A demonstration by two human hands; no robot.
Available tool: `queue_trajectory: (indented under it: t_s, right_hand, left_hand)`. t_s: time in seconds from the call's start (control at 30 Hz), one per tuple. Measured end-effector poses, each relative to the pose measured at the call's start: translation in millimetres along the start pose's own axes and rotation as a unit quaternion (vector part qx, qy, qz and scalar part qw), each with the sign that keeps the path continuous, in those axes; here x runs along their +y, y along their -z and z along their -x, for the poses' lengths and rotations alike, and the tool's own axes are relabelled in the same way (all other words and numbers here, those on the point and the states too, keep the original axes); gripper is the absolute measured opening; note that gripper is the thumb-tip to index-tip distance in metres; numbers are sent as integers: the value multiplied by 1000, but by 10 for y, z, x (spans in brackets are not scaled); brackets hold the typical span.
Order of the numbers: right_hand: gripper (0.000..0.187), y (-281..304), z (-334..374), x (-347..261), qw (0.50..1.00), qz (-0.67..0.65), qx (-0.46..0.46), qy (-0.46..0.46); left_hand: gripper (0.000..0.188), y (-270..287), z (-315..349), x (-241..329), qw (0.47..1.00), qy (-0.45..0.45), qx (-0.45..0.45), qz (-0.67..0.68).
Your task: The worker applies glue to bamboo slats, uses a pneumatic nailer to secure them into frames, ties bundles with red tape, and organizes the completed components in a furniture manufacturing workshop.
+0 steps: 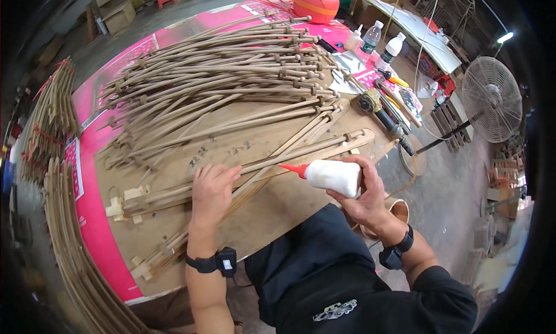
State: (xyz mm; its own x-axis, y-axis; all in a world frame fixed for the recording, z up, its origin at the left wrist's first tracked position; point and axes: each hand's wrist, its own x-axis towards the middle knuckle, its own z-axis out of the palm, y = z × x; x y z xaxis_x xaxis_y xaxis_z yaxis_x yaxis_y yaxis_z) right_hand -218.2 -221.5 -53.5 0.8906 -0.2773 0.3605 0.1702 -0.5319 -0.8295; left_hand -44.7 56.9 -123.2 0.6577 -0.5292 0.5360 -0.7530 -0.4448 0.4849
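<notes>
Bottle (335,177) being gripped by right hand (366,190), off centre toward 3 o'clock; nozzle (295,170) being pointed toward 9, near rod (315,146). Rod apparently being steadied by curled left hand (212,194) at 8; pinch or mere touch cannot be told. Nozzle seemingly being lined up; steady squeeze, stilled rod being called for next.

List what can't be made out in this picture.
All in the head view:
Left hand: the palm is hidden by the back of the hand, so its grip is unclear.
Bottle in the right hand: white all over, so its fill level doesn't show.
Rod pile: the lower rods are hidden under the upper ones.
Left-side rods: lower ends cut off by the bottom edge.
</notes>
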Motion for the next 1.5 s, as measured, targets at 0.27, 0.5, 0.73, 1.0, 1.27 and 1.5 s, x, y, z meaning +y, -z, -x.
queue_trajectory:
  t_s: [0.27,0.5,0.73,1.0,1.27,1.5]
  right_hand:
    - [66,-164,-66,45,997,66,-19,33]
    - [65,-211,-97,0,996,85,-21,36]
    - [62,-180,-106,-44,994,101,-10,43]
    - [61,-150,-100,-78,992,111,-22,49]
    - [68,-245,-64,-213,997,-51,-54,-30]
    - [74,-801,-178,-516,967,-220,-126,-25]
  left_hand:
    - [17,31,-33,22,1000,-5,6,-9]
    - [16,35,-32,19,1000,-8,6,-8]
    - [15,27,-26,24,1000,-9,8,-8]
    - [16,4,-26,30,1000,2,6,-1]
    - [16,24,0,-8,1000,16,3,-20]
    - [19,-134,74,-136,999,-35,26,-4]
